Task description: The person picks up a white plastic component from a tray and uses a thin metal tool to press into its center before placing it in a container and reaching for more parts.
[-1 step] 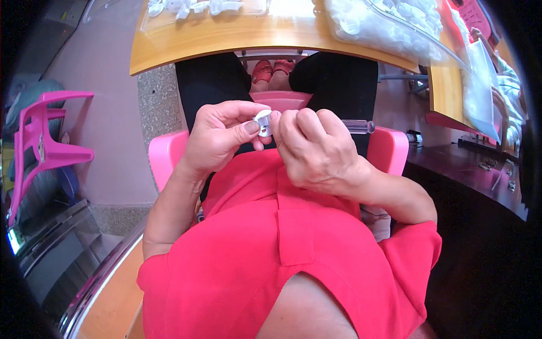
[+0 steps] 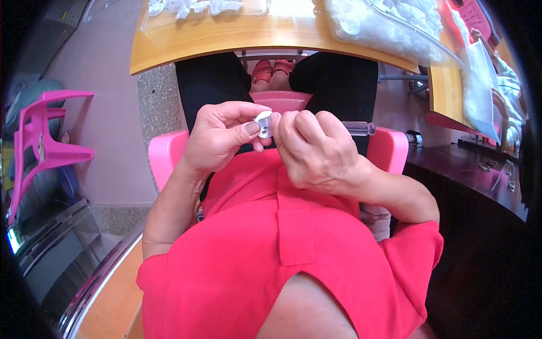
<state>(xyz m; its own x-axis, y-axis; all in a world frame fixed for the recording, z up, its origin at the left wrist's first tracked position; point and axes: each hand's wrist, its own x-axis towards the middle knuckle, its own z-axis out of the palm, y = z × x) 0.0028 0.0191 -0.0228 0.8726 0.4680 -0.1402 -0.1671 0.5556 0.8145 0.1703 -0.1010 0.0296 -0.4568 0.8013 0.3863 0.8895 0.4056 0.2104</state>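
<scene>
Above my lap, my left hand (image 2: pixel 223 135) pinches a small white plastic part (image 2: pixel 264 125) between thumb and fingers. The part has a rounded rim and a small opening in its face. My right hand (image 2: pixel 316 144) is closed around a tool with a clear, purplish ridged handle (image 2: pixel 359 128), whose butt end sticks out to the right. Its working end is hidden behind my fingers, so I cannot tell its kind. My right thumb is right up against the white part's edge.
The wooden table (image 2: pixel 237 48) ahead carries a clear tray (image 2: pixel 148 24) of white parts and a large clear bag (image 2: pixel 389 34) full of more. A pink plastic chair (image 2: pixel 48 150) stands at left. Another person's hand (image 2: pixel 499 101) shows at far right, above a dark low table (image 2: pixel 463 169).
My right hand and the tool handle have shifted very slightly, and the white part is turned a touch. Everything else stays as it was.
</scene>
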